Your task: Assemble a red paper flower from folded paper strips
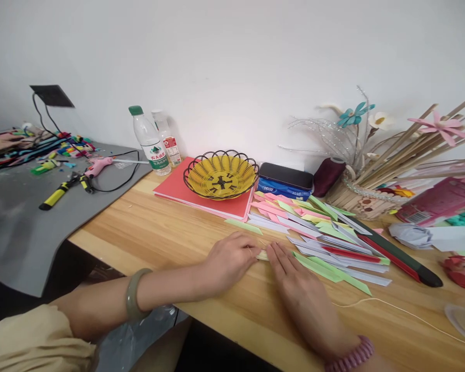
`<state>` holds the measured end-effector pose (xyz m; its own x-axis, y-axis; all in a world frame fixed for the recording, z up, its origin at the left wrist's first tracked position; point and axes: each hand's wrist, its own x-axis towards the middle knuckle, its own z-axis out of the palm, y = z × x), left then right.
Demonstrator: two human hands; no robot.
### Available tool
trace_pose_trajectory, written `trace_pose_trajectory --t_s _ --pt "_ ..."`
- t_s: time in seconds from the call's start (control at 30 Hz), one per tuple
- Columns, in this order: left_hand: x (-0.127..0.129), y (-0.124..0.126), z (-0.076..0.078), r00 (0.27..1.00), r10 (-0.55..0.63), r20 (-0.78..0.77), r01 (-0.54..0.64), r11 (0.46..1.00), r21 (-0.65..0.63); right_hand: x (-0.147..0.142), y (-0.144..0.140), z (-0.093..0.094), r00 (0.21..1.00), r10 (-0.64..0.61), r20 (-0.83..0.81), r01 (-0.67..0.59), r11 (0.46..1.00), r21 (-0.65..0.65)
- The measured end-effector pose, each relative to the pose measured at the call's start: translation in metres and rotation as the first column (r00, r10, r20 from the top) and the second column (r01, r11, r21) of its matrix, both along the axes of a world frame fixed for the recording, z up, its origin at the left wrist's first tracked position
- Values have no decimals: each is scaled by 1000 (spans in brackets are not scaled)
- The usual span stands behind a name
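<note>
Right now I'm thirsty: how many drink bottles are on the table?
2: a green-capped water bottle by the wall, and a smaller bottle right behind it, partly hidden.

I see a yellow-and-black wire basket [221, 175] on a red folder [186, 192]; pink, green, white paper strips [318, 235] at three o'clock.
</note>
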<state>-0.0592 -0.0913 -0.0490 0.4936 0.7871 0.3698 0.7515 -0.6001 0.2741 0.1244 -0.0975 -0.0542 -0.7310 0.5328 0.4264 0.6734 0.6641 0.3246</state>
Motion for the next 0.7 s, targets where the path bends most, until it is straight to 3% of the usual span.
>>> trace_pose_trajectory --t_s 0.23,0.37,0.43,0.47,0.5,0.53,0.57,0.63,0.67,0.7 --pt "0 6 7 978 33 206 23 964 -264 12 7 11 984 132 -117 -142 987 -80" --pt "2 7 23 969 69 237 27 924 -381 21 12 21 970 223 -102 -228 972 -49" --pt "3 12 35 962 98 254 36 880 -474 25 14 32 954 290 -72 -292 956 -26" --pt "4 16 41 954 65 292 112 828 -549 27 14 38 942 330 -66 -331 944 -9" --pt "4 21 46 931 -11 364 256 730 -634 29 15 44 927 370 -64 -370 929 8" --pt "5 26 51 893 -84 442 404 579 -708 31 15 50 912 406 -68 -405 914 24" --pt "7 31 54 850 -145 506 520 375 -767 32 15 54 893 442 -78 -441 897 38" --pt "12 38 56 760 -127 637 638 -40 -769 36 16 61 859 500 -106 -499 866 42" --pt "16 39 56 729 -98 677 653 -197 -731 38 18 63 845 519 -126 -520 854 34" --pt "20 40 56 717 -52 695 662 -263 -702 40 19 63 836 527 -151 -530 847 20"
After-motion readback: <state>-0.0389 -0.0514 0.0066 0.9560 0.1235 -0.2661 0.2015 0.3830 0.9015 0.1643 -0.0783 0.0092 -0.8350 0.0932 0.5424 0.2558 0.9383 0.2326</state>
